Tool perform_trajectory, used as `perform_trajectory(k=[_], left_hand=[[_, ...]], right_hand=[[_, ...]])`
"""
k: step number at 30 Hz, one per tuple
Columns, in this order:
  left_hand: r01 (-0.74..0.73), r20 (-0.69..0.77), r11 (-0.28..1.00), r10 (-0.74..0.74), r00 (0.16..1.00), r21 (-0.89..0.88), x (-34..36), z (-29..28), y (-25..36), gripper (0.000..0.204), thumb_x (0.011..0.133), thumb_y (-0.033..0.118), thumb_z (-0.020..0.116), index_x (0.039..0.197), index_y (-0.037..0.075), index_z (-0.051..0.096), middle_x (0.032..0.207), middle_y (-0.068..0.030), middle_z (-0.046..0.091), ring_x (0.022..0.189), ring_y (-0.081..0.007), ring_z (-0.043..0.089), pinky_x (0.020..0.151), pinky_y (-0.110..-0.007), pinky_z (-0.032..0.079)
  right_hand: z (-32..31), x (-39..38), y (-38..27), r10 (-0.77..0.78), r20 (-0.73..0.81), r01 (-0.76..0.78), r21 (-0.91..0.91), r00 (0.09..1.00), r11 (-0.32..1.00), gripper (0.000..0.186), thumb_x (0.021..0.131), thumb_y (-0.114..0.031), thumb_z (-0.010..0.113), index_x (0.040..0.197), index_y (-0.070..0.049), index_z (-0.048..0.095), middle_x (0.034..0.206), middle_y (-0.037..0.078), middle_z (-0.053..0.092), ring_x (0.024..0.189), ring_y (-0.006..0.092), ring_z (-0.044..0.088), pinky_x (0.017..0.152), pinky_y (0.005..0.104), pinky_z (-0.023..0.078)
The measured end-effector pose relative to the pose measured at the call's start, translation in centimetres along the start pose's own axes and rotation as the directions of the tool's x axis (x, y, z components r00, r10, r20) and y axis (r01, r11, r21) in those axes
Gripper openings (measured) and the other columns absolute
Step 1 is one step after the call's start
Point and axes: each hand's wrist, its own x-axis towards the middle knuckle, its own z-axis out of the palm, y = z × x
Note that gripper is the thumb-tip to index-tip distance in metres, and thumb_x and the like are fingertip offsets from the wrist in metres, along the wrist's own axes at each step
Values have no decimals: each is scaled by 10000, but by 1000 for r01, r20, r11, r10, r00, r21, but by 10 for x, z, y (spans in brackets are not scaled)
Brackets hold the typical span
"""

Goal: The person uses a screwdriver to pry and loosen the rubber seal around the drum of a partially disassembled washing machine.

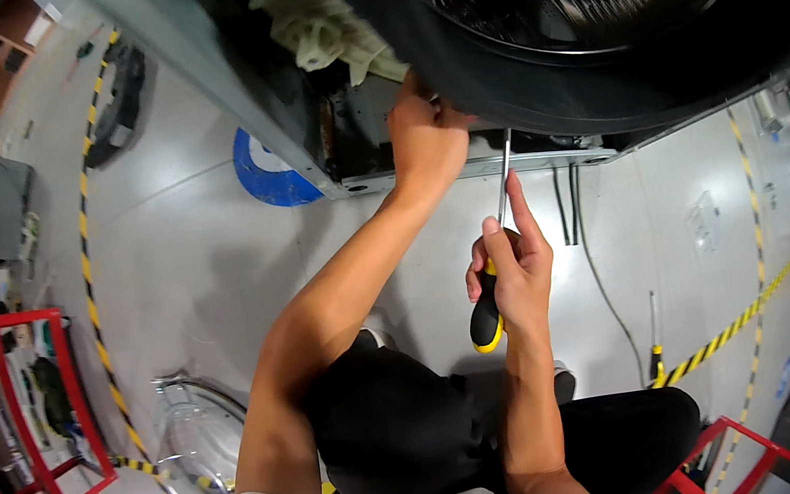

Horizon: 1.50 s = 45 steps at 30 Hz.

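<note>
An opened washing machine fills the top, with a shiny metal drum (pixel 574 10) inside a black tub rim (pixel 537 106). My left hand (pixel 433 141) reaches into the gap below the rim, at the left. Its fingertips are hidden behind the rim, so what they touch does not show. My right hand (pixel 520 275) is closed round the black and yellow handle of a screwdriver (pixel 487 315), with the index finger stretched along the shaft. That shaft points up over the machine's lower metal edge (pixel 376 185); its tip is hidden under the tub. Pale crumpled material (pixel 320 35) hangs beside the tub.
On the floor lie a round glass door (pixel 202 441), a second screwdriver (pixel 657 357), a black curved part (pixel 121 109) and a cable (pixel 610 292). A blue floor disc (pixel 274 178) is by the machine's left corner. Red frames (pixel 26 420) and yellow-black tape (pixel 91 290) flank me.
</note>
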Motion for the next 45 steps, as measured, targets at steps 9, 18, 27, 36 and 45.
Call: perform_trajectory(k=[9, 18, 27, 36, 45], left_hand=[[12, -18, 982, -16, 1000, -188, 9, -11, 1, 253, 826, 119, 673, 998, -60, 622, 779, -92, 700, 732, -146, 694, 662, -262, 535], [-53, -43, 962, 43, 998, -269, 19, -20, -8, 169, 820, 76, 692, 933, -41, 645, 809, -122, 709, 765, -199, 711, 713, -289, 567], [15, 107, 953, 18, 994, -303, 29, -26, -26, 147, 879, 19, 616, 995, -50, 672, 859, -135, 723, 801, -172, 714, 719, -276, 557], [-212, 222, 977, 211, 952, -21, 42, -50, -18, 183, 809, 51, 618, 954, 15, 726, 851, -162, 716, 764, -254, 708, 726, -305, 543], [-247, 171, 968, 236, 957, 41, 39, -46, -14, 194, 704, 41, 620, 862, 1, 724, 827, -177, 703, 757, -315, 688, 748, -341, 542]], right_hand=[[18, -18, -2, 1, -95, -27, -273, 995, 962, 557, 984, -137, 506, 1475, -23, 266, 574, 65, 526, 429, 132, 506, 413, 264, 405], [19, 3, -14, -80, -38, 52, -482, 996, 874, 511, 994, -140, 488, 1439, 57, 333, 606, 55, 560, 510, 171, 622, 406, 238, 421], [15, 21, -18, -160, 40, 147, -643, 986, 751, 469, 979, -115, 505, 1409, 46, 411, 588, 28, 551, 490, 87, 524, 480, 224, 424], [14, 22, -34, -116, 5, 79, -757, 993, 648, 424, 957, -56, 514, 1370, 34, 479, 595, 20, 537, 489, 61, 492, 462, 212, 402], [15, 28, -39, -144, -42, 32, -877, 989, 479, 410, 933, -40, 536, 1342, -9, 534, 587, 29, 553, 486, 59, 496, 477, 222, 419]])
